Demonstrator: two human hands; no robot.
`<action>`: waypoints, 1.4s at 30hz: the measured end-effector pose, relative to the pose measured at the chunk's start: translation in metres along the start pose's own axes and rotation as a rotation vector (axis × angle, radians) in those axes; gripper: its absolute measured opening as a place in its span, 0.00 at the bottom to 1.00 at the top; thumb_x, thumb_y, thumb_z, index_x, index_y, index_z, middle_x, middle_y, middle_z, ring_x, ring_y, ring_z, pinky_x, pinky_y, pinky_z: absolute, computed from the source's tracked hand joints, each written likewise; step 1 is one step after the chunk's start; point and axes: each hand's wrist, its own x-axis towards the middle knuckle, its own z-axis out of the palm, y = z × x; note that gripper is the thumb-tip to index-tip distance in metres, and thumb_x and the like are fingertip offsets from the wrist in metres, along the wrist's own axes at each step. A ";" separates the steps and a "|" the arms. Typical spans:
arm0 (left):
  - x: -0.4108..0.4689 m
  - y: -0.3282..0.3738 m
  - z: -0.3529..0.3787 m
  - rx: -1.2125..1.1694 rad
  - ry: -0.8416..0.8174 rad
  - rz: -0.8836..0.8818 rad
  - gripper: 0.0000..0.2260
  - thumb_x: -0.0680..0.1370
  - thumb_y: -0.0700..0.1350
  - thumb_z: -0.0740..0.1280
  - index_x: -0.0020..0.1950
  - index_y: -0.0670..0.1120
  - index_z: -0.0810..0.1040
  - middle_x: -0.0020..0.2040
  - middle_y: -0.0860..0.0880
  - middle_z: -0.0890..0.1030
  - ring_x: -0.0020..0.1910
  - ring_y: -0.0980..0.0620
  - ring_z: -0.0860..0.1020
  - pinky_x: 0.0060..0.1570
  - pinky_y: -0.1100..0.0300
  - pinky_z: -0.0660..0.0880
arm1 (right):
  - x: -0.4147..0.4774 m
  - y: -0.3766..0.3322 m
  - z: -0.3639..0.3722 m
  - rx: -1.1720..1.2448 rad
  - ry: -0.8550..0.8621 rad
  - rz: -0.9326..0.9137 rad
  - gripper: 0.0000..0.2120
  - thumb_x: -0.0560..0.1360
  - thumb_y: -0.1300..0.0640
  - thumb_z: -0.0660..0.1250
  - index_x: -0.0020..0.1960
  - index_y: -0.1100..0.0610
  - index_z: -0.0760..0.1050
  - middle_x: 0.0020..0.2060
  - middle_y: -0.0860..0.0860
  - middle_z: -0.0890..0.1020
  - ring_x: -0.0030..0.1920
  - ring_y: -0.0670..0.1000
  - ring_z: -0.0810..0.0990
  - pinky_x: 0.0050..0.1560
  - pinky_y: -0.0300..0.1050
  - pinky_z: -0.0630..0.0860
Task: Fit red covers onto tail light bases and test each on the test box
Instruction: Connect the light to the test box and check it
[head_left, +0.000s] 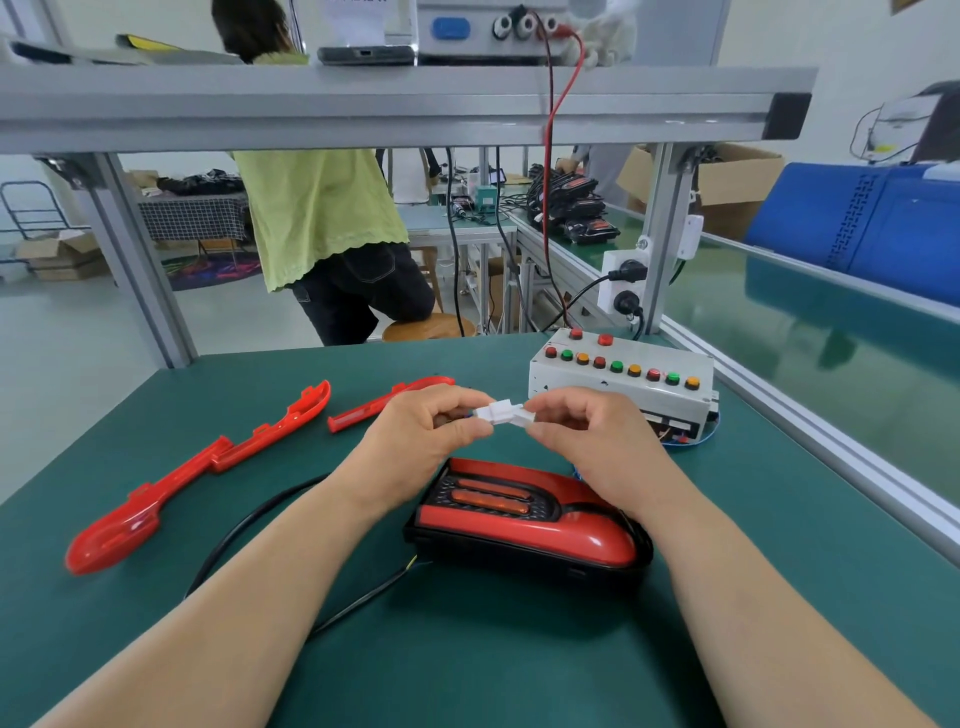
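Left hand (421, 431) pinches one half of white connector (503, 413) between thumb and fingertips. Right hand (587, 431) pinches other half, both raised above desk (779, 571). Halves touch; full seating unclear.

Advice: keep halves square, push straight till latch catches, no pull on wires.

Under hands: tail light (524, 525), cover fitted on black base, black cable (244, 530) trailing left. Test box (623, 384) just behind right hand. Spare red covers (197, 467) lie left. No legible writing; box buttons show no readable labels.
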 end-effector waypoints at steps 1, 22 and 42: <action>0.000 -0.001 0.000 0.022 0.006 0.009 0.13 0.77 0.39 0.71 0.49 0.60 0.82 0.43 0.55 0.83 0.42 0.64 0.78 0.49 0.70 0.72 | 0.000 -0.001 0.000 -0.001 0.004 -0.004 0.10 0.74 0.58 0.74 0.44 0.42 0.82 0.41 0.45 0.84 0.43 0.43 0.81 0.44 0.28 0.73; -0.003 -0.004 -0.008 0.220 -0.027 0.044 0.11 0.81 0.45 0.66 0.48 0.63 0.81 0.39 0.53 0.72 0.37 0.60 0.70 0.43 0.63 0.68 | -0.005 -0.006 0.004 -0.208 -0.046 -0.140 0.12 0.73 0.62 0.72 0.50 0.44 0.82 0.42 0.40 0.81 0.47 0.37 0.77 0.48 0.24 0.68; -0.004 -0.003 -0.006 0.294 -0.087 0.120 0.07 0.81 0.43 0.67 0.53 0.51 0.84 0.41 0.48 0.74 0.41 0.59 0.73 0.44 0.71 0.66 | -0.004 -0.006 0.005 -0.259 -0.043 -0.129 0.11 0.73 0.58 0.74 0.53 0.47 0.83 0.41 0.40 0.82 0.44 0.37 0.78 0.49 0.27 0.71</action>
